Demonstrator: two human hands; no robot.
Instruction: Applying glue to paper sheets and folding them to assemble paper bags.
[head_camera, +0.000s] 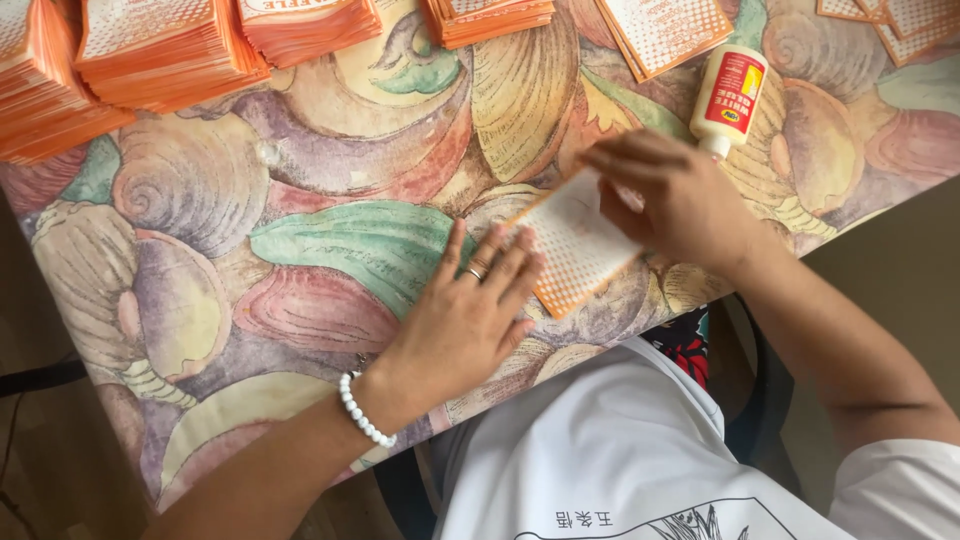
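- My left hand (468, 305) lies flat, pinning the orange dotted card (575, 250); if it lifts, I'd expect the card to skew.
- My right hand (668, 195) presses the card's far edge, just below the glue bottle (728, 98); a careless nudge could tip it.

You are looking at two hands over the table: your left hand (470, 315) and your right hand (670, 195). One orange-and-white dotted paper sheet (575, 250) is lying under them. One glue bottle (728, 100) with a red label is lying near the far edge. Four tall stacks of orange sheets are showing along the top: one (40, 90), two (165, 50), three (310, 25), four (490, 18). Two thinner piles are lying to the right, one (665, 30) and another (890, 25). You are wearing one white bead bracelet (362, 412) and one ring (475, 272).
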